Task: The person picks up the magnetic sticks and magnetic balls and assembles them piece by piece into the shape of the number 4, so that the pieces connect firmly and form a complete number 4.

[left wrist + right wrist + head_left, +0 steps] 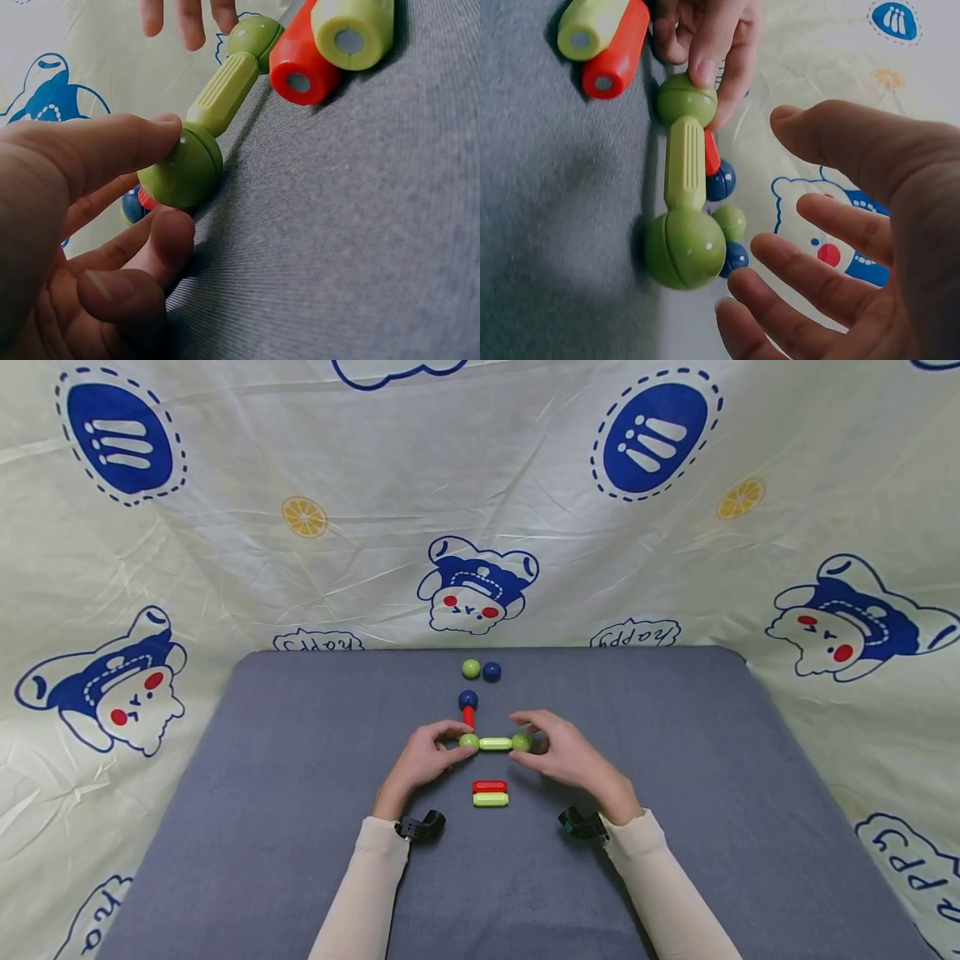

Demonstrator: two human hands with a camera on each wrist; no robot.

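Observation:
My left hand (425,758) pinches a green ball (180,169) between thumb and fingers. From that ball a yellow-green magnetic rod (495,744) runs right to a second green ball (684,249). A red rod (468,717) leads away from the held ball to a blue ball (468,699) farther back. Around the second green ball, my right hand (570,753) is spread with its fingers loosely bent. The right wrist view shows a gap between those fingers and the ball, with nothing in the hand.
Nearer the body, a loose red rod (490,787) and a loose yellow-green rod (491,800) lie side by side on the grey tabletop (300,860). Toward the back edge sit a loose green ball (471,669) and a blue ball (491,672). A printed cloth (375,560) hangs behind.

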